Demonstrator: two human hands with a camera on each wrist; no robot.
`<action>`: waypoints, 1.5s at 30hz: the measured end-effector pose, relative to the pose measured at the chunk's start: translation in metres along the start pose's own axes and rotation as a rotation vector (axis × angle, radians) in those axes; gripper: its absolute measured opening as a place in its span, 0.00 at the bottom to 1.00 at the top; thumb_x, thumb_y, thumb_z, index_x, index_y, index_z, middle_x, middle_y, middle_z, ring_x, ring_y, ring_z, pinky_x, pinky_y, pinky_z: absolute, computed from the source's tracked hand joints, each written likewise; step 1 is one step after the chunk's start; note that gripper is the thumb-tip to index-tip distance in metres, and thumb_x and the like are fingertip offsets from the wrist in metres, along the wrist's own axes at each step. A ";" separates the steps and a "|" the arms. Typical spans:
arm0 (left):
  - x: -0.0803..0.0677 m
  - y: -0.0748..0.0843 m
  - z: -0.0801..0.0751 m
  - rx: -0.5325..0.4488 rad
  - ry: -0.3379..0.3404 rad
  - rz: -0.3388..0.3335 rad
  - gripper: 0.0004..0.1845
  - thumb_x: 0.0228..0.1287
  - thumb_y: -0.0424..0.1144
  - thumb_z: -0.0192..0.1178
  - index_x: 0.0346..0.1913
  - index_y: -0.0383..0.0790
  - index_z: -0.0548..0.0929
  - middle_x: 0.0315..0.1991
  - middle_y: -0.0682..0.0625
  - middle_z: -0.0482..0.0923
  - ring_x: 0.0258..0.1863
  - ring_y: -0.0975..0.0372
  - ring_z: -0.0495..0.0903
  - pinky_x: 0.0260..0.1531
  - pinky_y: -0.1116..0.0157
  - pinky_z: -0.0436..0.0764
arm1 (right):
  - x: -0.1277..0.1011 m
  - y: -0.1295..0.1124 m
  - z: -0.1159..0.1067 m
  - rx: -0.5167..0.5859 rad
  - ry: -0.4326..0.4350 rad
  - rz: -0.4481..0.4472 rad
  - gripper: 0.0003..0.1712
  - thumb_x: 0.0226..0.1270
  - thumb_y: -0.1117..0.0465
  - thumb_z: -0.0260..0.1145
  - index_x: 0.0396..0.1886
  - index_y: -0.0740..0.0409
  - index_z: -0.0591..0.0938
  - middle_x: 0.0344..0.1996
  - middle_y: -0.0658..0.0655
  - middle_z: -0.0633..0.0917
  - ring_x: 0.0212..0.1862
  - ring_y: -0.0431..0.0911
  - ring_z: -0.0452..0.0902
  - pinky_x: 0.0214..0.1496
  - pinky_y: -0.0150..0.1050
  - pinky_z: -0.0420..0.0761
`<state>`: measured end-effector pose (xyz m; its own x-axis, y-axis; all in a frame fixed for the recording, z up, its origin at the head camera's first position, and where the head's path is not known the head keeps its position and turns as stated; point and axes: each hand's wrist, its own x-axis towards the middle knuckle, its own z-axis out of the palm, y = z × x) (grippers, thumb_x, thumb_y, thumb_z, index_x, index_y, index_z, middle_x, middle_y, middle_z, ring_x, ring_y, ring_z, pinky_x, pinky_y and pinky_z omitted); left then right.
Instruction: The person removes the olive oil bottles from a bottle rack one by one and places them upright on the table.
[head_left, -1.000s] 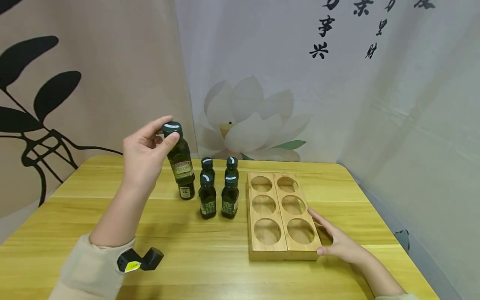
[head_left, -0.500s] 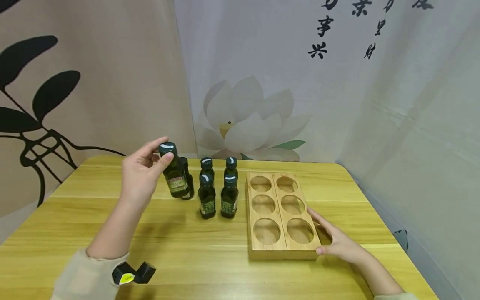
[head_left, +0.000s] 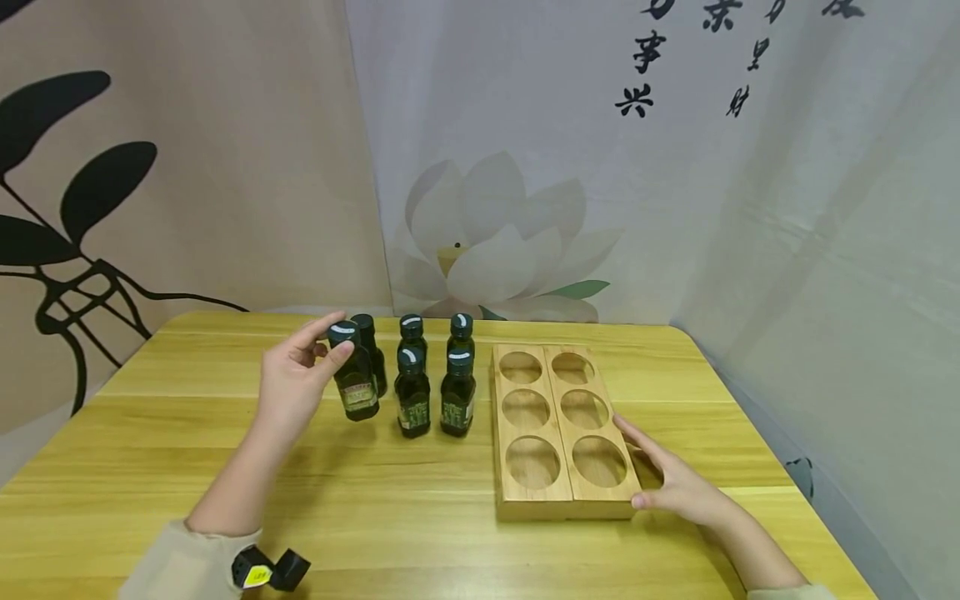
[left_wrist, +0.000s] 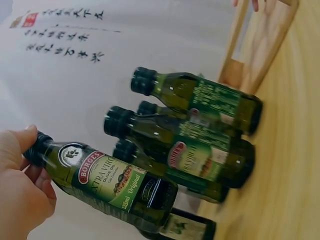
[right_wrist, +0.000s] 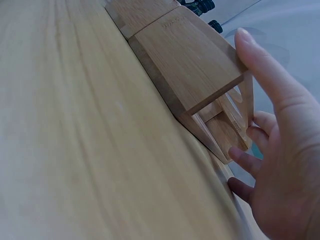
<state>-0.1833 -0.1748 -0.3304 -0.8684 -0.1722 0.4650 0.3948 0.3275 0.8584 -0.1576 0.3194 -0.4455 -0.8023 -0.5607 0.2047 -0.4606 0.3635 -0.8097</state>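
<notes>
My left hand (head_left: 292, 383) pinches the dark green cap of a small olive oil bottle (head_left: 356, 385) between thumb and fingers. Tilted slightly, the bottle stands low at the left of the group; whether its base touches the table cannot be told. Its Borges label faces the left wrist view, where the held bottle (left_wrist: 110, 180) partly hides another behind it. At the right, my right hand (head_left: 686, 492) touches the near right side of a wooden rack (head_left: 517, 497) with round holes. In the right wrist view, its thumb and fingers lie spread along the rack (right_wrist: 190, 55).
Two matching front bottles (head_left: 413, 404) and two behind them stand upright between the held bottle and the rack. One more bottle (head_left: 375, 358) is just behind the held one. A printed curtain (head_left: 510, 125) hangs beyond the wooden table (head_left: 360, 517).
My left hand has lowered the olive oil bottle from above the group to near table level, beside the other bottles. The right hand and the rack have stayed in place.
</notes>
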 end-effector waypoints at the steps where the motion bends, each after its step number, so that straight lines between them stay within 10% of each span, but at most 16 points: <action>1: -0.001 -0.002 0.001 0.004 -0.003 -0.006 0.22 0.63 0.37 0.65 0.59 0.38 0.79 0.48 0.54 0.77 0.35 0.62 0.69 0.21 0.74 0.66 | 0.000 0.000 0.000 0.002 -0.001 -0.001 0.54 0.60 0.44 0.69 0.77 0.50 0.49 0.75 0.53 0.51 0.70 0.49 0.51 0.55 0.78 0.47; 13: -0.007 -0.028 0.006 0.027 -0.054 -0.063 0.22 0.63 0.38 0.65 0.60 0.38 0.79 0.48 0.46 0.74 0.36 0.61 0.69 0.18 0.73 0.66 | 0.001 0.001 -0.001 -0.002 -0.004 -0.002 0.54 0.60 0.43 0.69 0.78 0.50 0.48 0.75 0.56 0.50 0.67 0.71 0.47 0.53 0.79 0.46; 36: -0.003 -0.051 0.004 0.104 -0.145 -0.119 0.27 0.64 0.48 0.63 0.65 0.45 0.75 0.54 0.43 0.75 0.38 0.56 0.71 0.21 0.70 0.70 | 0.002 -0.008 -0.004 -0.051 -0.029 0.033 0.55 0.58 0.49 0.71 0.78 0.48 0.48 0.75 0.56 0.50 0.68 0.71 0.49 0.54 0.78 0.49; 45: -0.002 -0.046 -0.009 0.197 -0.249 -0.116 0.33 0.62 0.53 0.63 0.68 0.45 0.71 0.59 0.40 0.73 0.45 0.51 0.72 0.30 0.64 0.77 | 0.005 -0.027 -0.017 -0.199 0.001 -0.011 0.52 0.59 0.60 0.70 0.77 0.52 0.49 0.72 0.61 0.59 0.68 0.52 0.58 0.58 0.65 0.63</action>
<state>-0.1971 -0.1974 -0.3685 -0.9604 0.0053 0.2787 0.2445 0.4964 0.8329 -0.1554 0.3193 -0.4136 -0.7974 -0.5644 0.2134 -0.5348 0.4974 -0.6831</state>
